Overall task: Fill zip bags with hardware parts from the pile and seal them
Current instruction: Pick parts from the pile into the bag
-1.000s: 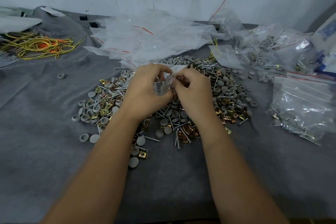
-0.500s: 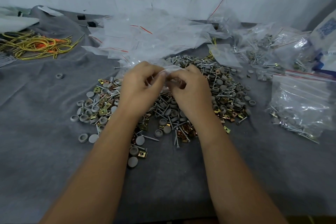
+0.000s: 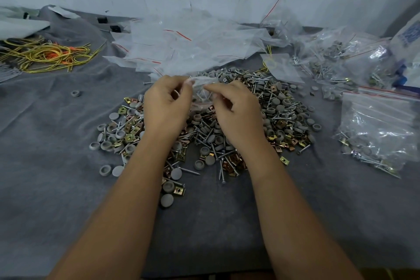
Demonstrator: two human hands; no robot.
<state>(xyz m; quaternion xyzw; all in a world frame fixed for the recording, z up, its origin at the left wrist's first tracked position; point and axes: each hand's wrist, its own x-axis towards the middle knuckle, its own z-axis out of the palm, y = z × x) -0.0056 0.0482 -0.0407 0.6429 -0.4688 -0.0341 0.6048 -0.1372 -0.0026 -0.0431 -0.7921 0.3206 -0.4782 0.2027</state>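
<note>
glossy clear plastic zip bag (image 3: 201, 88), matt grey cloth (image 3: 56, 166)

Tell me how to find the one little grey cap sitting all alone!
Start at the big pile of grey plastic caps, silver screws and brass clips in the middle of the grey cloth. Look far left, toward the tangle of yellow wires. The lone grey round cap lies below the tangle, with only bare cloth around it.

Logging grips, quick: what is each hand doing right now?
Left hand: pinching the top edge of the small zip bag.
Right hand: pinching the same bag's top edge.
</note>
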